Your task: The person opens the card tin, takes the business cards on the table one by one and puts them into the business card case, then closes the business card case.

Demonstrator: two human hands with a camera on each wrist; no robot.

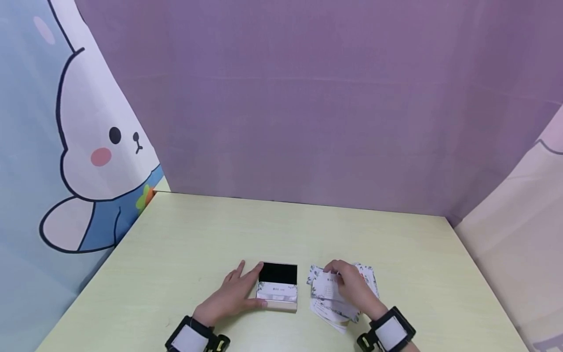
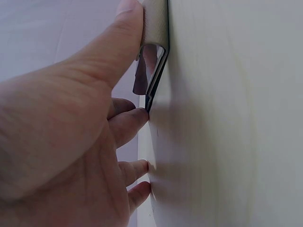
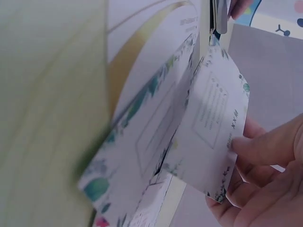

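A small card case (image 1: 278, 293) lies open on the pale green table (image 1: 198, 234), its black-lined lid raised at the back. My left hand (image 1: 250, 288) rests flat at the case's left end, thumb along the front edge and index finger against the lid. In the left wrist view the thumb (image 2: 128, 28) presses the case's shiny corner (image 2: 152, 71). My right hand (image 1: 336, 275) pinches one white card with a leafy border (image 3: 215, 127), lifted off a loose pile of similar cards (image 1: 343, 308) just right of the case.
A purple cloth backdrop (image 1: 308, 107) closes off the table's far edge. A cartoon rabbit curtain (image 1: 88, 146) hangs on the left and pale cloth (image 1: 519, 234) on the right. Black bands with white patches sit on both wrists.
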